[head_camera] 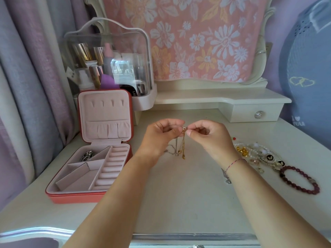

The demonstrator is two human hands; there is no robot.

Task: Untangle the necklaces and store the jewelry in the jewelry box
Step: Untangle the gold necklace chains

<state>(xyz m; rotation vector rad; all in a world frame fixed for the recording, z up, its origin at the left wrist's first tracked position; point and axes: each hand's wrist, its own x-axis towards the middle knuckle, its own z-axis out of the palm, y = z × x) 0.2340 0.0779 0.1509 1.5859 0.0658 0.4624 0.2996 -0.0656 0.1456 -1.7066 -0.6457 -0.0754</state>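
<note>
- Head view: well to the left of the hands, the open jewelry box (75, 196) sits on the table (179, 203). One silver piece (87, 155) lies in its back-left compartment, and the other compartments look bare.
- The left hand (159, 138) pinches the top of the tangled necklaces (180, 147) with its fingertips.
- The right hand (209, 136) pinches the same knot from the other side. Silver and gold chains hang between the hands, their ends reaching the table.
- Just under the right wrist lies a silver pendant (227, 178).
- Right of the hands, a pile of loose jewelry (259, 156) and a dark red beaded bracelet (299, 179) lie on the table.
- Progress looks early: the untangling is under way, and most of the storing is left.
</note>
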